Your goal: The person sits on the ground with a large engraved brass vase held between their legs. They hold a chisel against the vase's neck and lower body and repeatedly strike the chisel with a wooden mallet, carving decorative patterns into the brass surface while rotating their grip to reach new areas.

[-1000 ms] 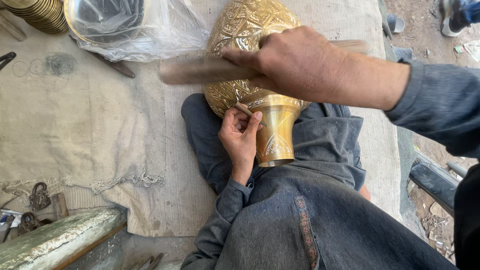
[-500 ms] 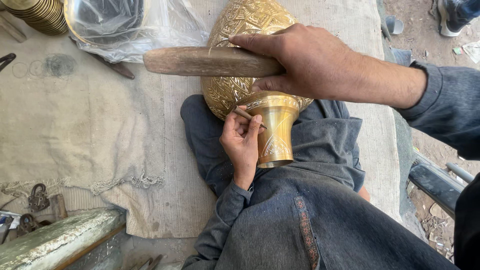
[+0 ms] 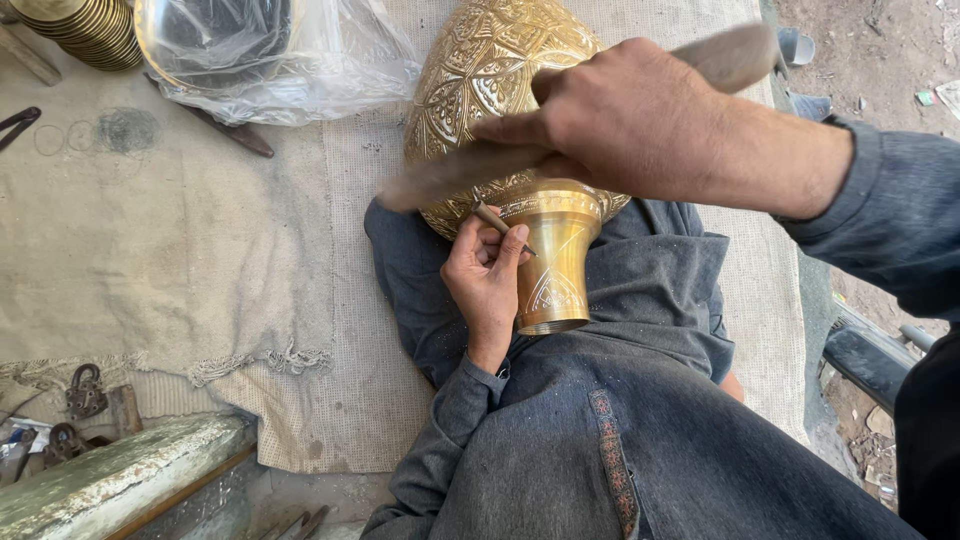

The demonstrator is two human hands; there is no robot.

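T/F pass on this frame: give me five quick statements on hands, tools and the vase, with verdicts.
1. The left hand holds a thin chisel against the brass vase. True.
2. The right hand is empty. False: its grip is closed on a wooden mallet, blurred with motion.
3. The vase stands upright on the floor. False: it lies on its side across the person's lap.
4. A clear plastic bag lies on the cloth beyond the vase. True.
5. The stack of brass discs sits at the bottom right. False: it is at the top left.
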